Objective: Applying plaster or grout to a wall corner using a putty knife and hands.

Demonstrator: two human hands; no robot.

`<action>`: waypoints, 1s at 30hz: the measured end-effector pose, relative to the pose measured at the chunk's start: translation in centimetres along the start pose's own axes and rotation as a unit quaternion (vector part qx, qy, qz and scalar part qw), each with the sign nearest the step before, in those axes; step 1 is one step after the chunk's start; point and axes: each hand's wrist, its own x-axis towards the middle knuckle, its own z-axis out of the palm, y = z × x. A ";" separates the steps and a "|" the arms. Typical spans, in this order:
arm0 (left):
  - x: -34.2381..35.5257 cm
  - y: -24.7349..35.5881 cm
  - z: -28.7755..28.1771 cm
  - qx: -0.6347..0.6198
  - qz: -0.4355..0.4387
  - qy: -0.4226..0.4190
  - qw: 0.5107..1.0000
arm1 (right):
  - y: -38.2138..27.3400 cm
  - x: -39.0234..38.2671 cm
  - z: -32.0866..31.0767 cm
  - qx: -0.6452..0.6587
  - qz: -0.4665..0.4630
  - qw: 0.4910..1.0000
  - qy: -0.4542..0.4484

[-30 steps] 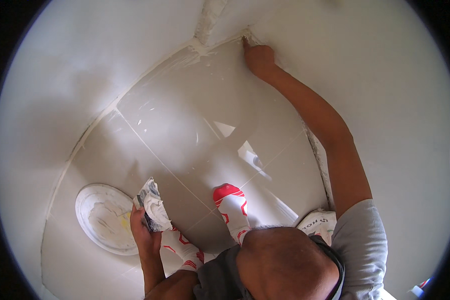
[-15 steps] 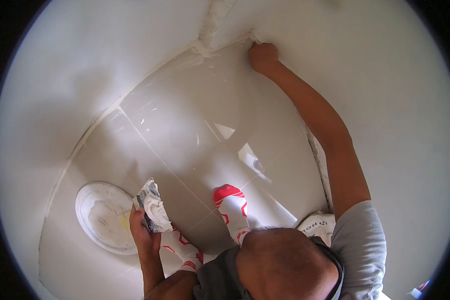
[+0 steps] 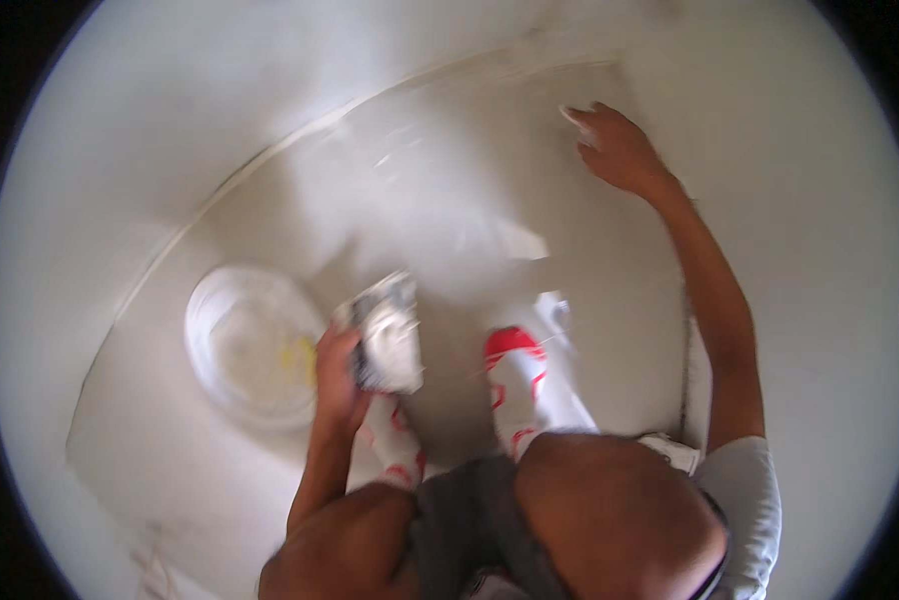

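Steady load, light touch

From where I stand, the left hand (image 3: 338, 372), left of centre in the frame, has its fingers pinching the near edge of a grey board (image 3: 368, 355), with a thick heap of white paste (image 3: 397, 335) on top. The right hand (image 3: 625, 155) reaches into the upper right over the tiled floor (image 3: 450, 180); its fingers are loosely spread, the index finger pointing out with a white smear at its tip, and I see nothing gripped in it. Blur hides whether that tip touches anything.

I'd hold the board level, since the heap looks soft enough to slide, and over the round white dish (image 3: 202, 300) at mid left rather than the red-and-white socks (image 3: 515, 350) at lower centre. For neat finger work, I'd judge a thin dab and even, gentle pressure best, with the knuckles clear of the pale wall (image 3: 810, 200) beside them
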 end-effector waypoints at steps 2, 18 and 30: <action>-0.2 0.7 1.6 -0.023 0.010 0.019 1.000 | -5.1 -3.6 0.1 0.217 -0.105 0.970 0.025; -0.3 0.4 2.7 0.009 0.018 -0.025 1.000 | -17.7 -10.3 0.8 0.383 -0.187 0.904 -0.037; 0.1 0.6 0.7 -0.008 0.045 0.000 0.999 | -2.3 -2.6 3.8 0.071 0.052 0.985 0.148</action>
